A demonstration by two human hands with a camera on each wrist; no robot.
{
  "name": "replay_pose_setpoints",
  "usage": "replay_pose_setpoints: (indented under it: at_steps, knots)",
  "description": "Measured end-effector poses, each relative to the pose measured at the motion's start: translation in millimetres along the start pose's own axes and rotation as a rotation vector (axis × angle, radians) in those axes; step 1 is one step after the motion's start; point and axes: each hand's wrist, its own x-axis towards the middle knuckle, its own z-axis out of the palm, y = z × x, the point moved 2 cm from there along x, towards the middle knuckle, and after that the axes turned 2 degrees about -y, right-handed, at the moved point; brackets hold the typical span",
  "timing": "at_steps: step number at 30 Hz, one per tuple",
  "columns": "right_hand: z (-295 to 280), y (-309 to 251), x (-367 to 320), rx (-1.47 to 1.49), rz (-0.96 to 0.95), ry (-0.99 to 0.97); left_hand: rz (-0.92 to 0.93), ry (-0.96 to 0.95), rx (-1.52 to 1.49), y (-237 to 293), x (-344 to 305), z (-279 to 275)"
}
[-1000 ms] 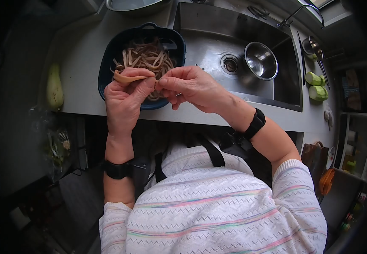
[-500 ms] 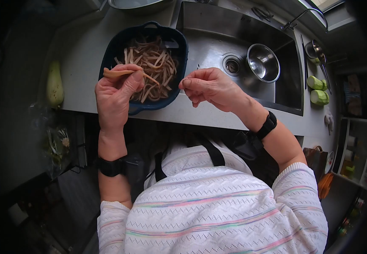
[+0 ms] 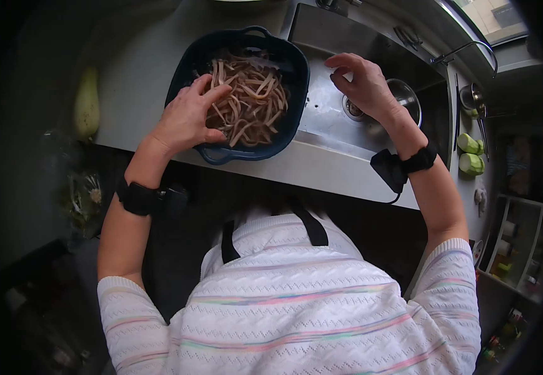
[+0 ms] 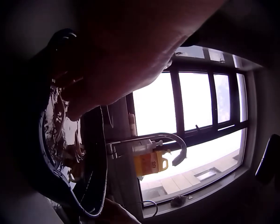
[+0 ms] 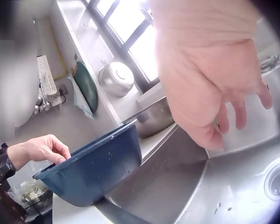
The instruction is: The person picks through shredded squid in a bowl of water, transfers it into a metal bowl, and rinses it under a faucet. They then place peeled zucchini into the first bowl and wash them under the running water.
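Observation:
In the head view my left hand [image 3: 187,115] reaches over the near left rim of a dark blue basin [image 3: 300,84], fingers spread apart. Its fingertips are at a heap of long, pale brown strips [image 3: 256,103] lying wet in the basin. My right hand [image 3: 368,87] hangs above the steel sink [image 3: 321,134], to the right of the basin. Its fingers are loosely bent and hold nothing, as the right wrist view also shows. A few small dark bits lie on the sink floor. The left wrist view is dark, with the left hand dipping toward the strips.
A metal bowl [image 3: 413,103] stands in the sink beside the drain, partly behind my right hand. A pale green squash [image 3: 87,103] lies on the left of the counter. Cut green pieces [image 3: 470,164] and a ladle [image 3: 471,97] lie right of the sink, near the faucet [image 3: 465,50].
My hands have moved apart. The left has let go of the strip it pinched and lowered to the heap; the right has swung out over the sink and loosened its fingers.

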Motion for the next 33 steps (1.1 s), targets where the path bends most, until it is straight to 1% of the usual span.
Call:
replay_pose_setpoints:
  at_steps: [2, 4, 5, 6, 7, 8, 10, 11, 12, 14, 15, 16, 18, 19, 20, 21, 22, 23, 24, 25, 26, 27, 28, 29, 30, 31, 32, 33]
  knots:
    - [12.1, -44.9, 8.1, -0.055, -0.119, -0.109, -0.072, -0.265, 0.039, -5.4, 5.7, 11.6]
    - [43.0, -65.9, 15.8, -0.361, -0.450, -0.103, -0.047, -0.271, 0.022, -16.8, 16.0, 22.9]
    - [58.4, -68.4, 19.9, -0.364, -0.451, -0.105, -0.018, -0.287, 0.065, -21.2, 21.1, 26.2]
    - [75.9, -67.9, 23.6, -0.544, -0.427, -0.167, 0.012, -0.302, 0.109, -24.4, 24.7, 28.3]
    - [89.1, -68.2, 27.0, -0.724, -0.399, -0.226, 0.043, -0.241, 0.091, -25.6, 28.0, 27.7]
    - [97.3, -70.3, 32.4, -0.726, -0.398, -0.223, 0.046, -0.240, 0.093, -29.6, 31.2, 24.9]
    - [104.3, -74.6, 46.3, -0.557, -0.175, -0.344, -0.073, -0.230, -0.201, -41.2, 37.4, 19.8]
    - [96.8, -73.5, 52.5, -0.427, -0.187, -0.371, -0.061, -0.171, -0.410, -49.2, 38.1, 19.1]
    - [92.6, -68.3, 60.8, -0.211, -0.170, -0.356, -0.059, -0.171, -0.415, -47.5, 36.7, 12.5]
    - [82.1, -66.3, 70.9, -0.158, -0.224, -0.284, -0.260, -0.280, -0.876, -39.1, 32.7, -8.8]
    - [76.8, -65.5, 71.5, -0.106, -0.139, -0.335, -0.234, -0.298, -0.942, -37.5, 31.6, -13.6]
    - [74.8, -65.1, 69.7, -0.109, -0.137, -0.332, -0.229, -0.298, -0.943, -37.8, 30.1, -16.7]
    - [70.8, -69.0, 62.7, -0.280, -0.211, -0.253, -0.203, -0.241, -0.740, -38.9, 29.2, -21.3]
    - [71.2, -72.5, 58.3, -0.272, -0.170, -0.327, -0.197, -0.245, -0.742, -41.0, 27.9, -16.8]
    - [75.2, -76.3, 51.2, -0.273, -0.165, -0.326, 0.001, -0.118, -0.464, -42.4, 26.7, -11.0]
    - [81.5, -80.6, 43.2, -0.359, -0.148, -0.373, 0.192, 0.010, -0.181, -40.5, 23.8, -6.9]
    - [86.6, -84.3, 38.5, -0.445, -0.133, -0.419, 0.193, 0.010, -0.180, -40.3, 23.1, -0.9]
    - [98.9, -78.6, 37.1, -0.507, -0.155, -0.427, 0.143, -0.179, -0.140, -38.8, 23.8, 8.9]
    - [106.7, -77.2, 39.7, -0.507, -0.157, -0.421, 0.091, -0.365, -0.096, -36.9, 23.5, 17.5]
    - [112.4, -75.4, 43.4, -0.509, -0.108, -0.438, 0.096, -0.291, -0.039, -35.3, 21.9, 24.4]
    - [115.2, -72.2, 46.3, -0.510, -0.058, -0.454, 0.099, -0.285, -0.031, -37.4, 26.8, 27.4]
    - [112.3, -71.2, 48.6, -0.455, -0.139, -0.341, 0.110, -0.276, -0.004, -38.2, 34.3, 26.8]
    - [107.5, -66.8, 54.7, -0.458, -0.143, -0.335, 0.118, -0.266, 0.021, -39.8, 39.1, 26.5]
    - [100.8, -61.6, 62.9, -0.289, -0.128, -0.345, 0.092, -0.183, -0.175, -42.9, 40.5, 24.3]
    - [95.5, -57.9, 66.9, -0.119, -0.110, -0.354, 0.091, -0.179, -0.173, -38.8, 40.0, 15.6]
    - [87.5, -61.1, 64.2, -0.059, -0.156, -0.243, -0.063, -0.261, -0.376, -34.0, 38.1, 3.1]
    - [81.1, -62.6, 63.3, -0.059, -0.157, -0.240, -0.218, -0.344, -0.579, -30.9, 37.3, -3.1]
    - [75.4, -64.0, 62.7, -0.065, -0.141, -0.253, -0.290, -0.404, -0.715, -32.7, 37.2, -6.6]
